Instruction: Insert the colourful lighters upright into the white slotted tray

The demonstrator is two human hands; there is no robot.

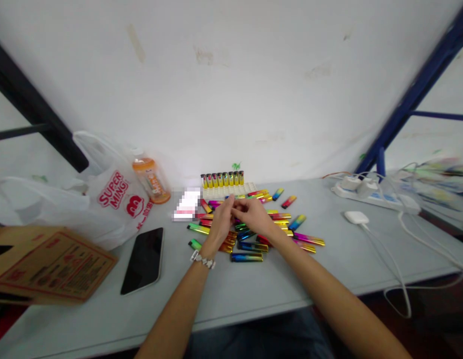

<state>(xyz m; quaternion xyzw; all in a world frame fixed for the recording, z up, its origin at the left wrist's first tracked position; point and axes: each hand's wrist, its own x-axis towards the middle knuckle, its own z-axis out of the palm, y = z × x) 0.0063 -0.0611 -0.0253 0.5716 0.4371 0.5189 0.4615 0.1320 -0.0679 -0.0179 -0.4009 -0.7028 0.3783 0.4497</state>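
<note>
My left hand (222,222) and my right hand (255,215) meet over a heap of shiny, many-coloured lighters. Both have their fingers pinched together, and whatever is between them is hidden. A blue and gold lighter (246,258) lies nearest me at the front of the heap. A magenta and gold lighter (309,239) lies to the right, and a green one (198,229) to the left of my left wrist. Behind my hands, a row of yellow lighters (223,180) with dark tops stands upright along the back of a white slotted tray (231,191).
On the left are a cardboard box (55,264), a white plastic bag (104,209), an orange bottle (152,179) and a black tablet (142,260). A blurred-out card (187,204) lies by the heap. To the right sit a power strip (381,196) and a white charger (356,217) with cables.
</note>
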